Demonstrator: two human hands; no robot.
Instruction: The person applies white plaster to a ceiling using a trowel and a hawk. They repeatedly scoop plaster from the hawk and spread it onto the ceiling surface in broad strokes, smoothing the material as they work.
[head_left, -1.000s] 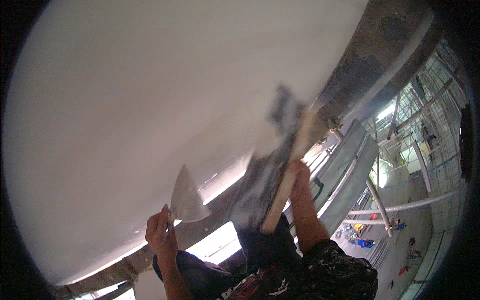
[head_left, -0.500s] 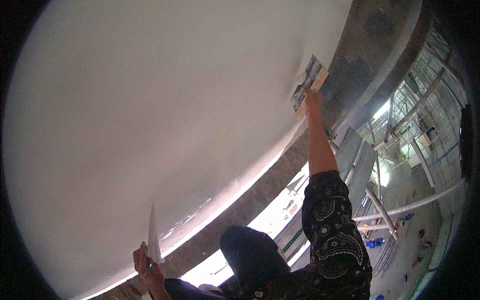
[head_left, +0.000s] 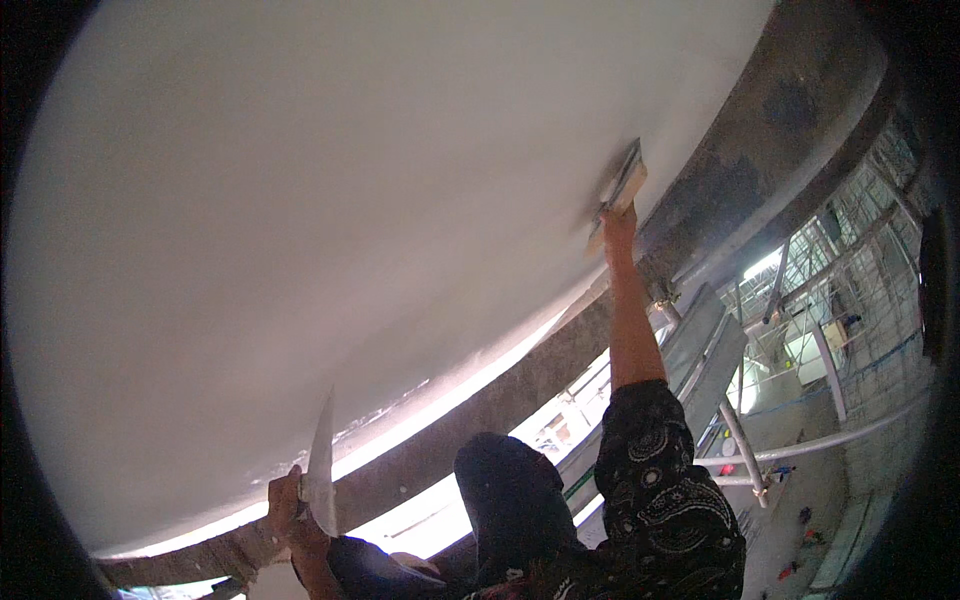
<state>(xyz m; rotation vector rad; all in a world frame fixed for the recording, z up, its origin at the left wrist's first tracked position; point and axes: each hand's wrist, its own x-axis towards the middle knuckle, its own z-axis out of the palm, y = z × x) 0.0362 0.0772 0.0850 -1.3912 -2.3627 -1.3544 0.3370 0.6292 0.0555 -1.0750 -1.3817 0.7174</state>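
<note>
Smoothing the white surface [head_left: 400, 200] seems the present step: remotely, I have the right hand [head_left: 620, 228] grasping the trowel [head_left: 629, 182] against it, the left hand [head_left: 289, 505] holding a scraper [head_left: 321, 475]; next move calls, I judge, for even pressure.

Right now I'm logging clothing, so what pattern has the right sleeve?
The right sleeve is black with pale paisley, clearest in the head view.

two hands [head_left: 285, 502] [head_left: 619, 230], two trowels [head_left: 321, 470] [head_left: 628, 186] (one each)
</note>
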